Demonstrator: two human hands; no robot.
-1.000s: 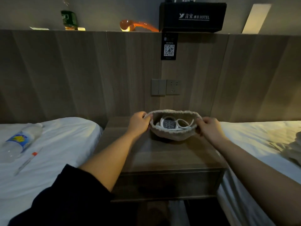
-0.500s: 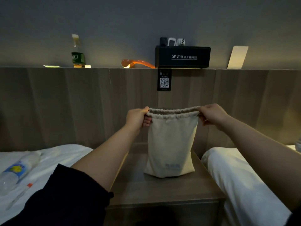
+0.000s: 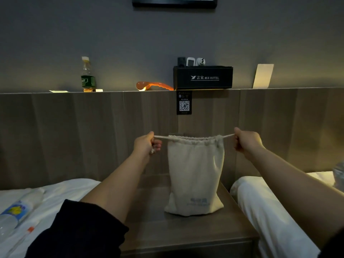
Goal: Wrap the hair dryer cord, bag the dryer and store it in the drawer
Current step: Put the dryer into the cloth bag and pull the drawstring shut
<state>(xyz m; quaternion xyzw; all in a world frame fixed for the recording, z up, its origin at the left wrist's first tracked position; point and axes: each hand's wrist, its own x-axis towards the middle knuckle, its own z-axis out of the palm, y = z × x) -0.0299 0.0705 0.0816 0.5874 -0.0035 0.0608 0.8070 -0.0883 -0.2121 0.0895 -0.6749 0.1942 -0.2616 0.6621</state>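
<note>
— Both hands have drawn apart since a moment ago. Then they held the cloth bag (image 3: 195,174) by its top corners; now cord shows on either side and the mouth has puckered.

— What has each one got?

— The left hand (image 3: 147,144) has its fingers curled round the left end of the drawstring (image 3: 161,137). The right hand (image 3: 245,140) is fisted on the right end.

— And the dryer?

— Hidden inside the bag; I can't see it from here. The bag hangs midway between the fists, below the line of the cord, with its bottom resting on the nightstand (image 3: 186,231). Neither hand touches the cloth.

— How will it handle?

— Soft and floppy, I'd say, with a hard weight sitting low. That thin cord would bite the fingers if it carried the load. I'd cinch it shut, then take the gathered neck or cup the bottom for the trip to the drawer. The cloth will take rough handling, but the dryer wouldn't like a drop.
</note>
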